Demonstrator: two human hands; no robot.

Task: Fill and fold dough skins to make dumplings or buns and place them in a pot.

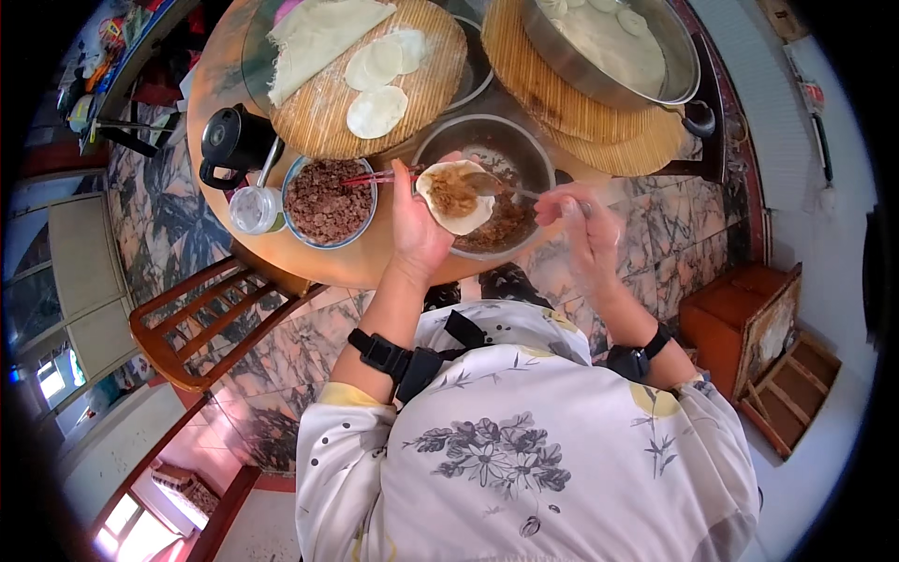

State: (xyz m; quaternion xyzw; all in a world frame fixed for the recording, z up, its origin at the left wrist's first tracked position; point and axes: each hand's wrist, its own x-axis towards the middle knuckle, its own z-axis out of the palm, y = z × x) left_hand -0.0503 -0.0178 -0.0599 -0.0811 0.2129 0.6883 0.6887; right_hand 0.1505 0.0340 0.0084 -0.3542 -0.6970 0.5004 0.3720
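Note:
A round dough wrapper [472,219] lies across my left hand [421,223], with brown filling [453,191] heaped on it. My right hand [584,221] grips the handle of a metal spoon [484,184], whose bowl rests at the filling. Beneath both hands stands a metal basin [544,158] with more brown filling on its bottom. Left of my left hand, a blue-rimmed bowl [330,242] holds dark reddish-brown crumbly filling [326,200]. Red chopsticks [369,178] lean over its rim, partly hidden by my left hand.
Several flat wrappers [377,112] and a folded cloth [323,42] lie on a round slatted board [309,133]. At upper right, a metal pan [597,88] containing pale dough pieces stands on stacked boards [625,151]. A black kettle [235,144], clear jar [253,209] and wooden chair [211,316] are leftward.

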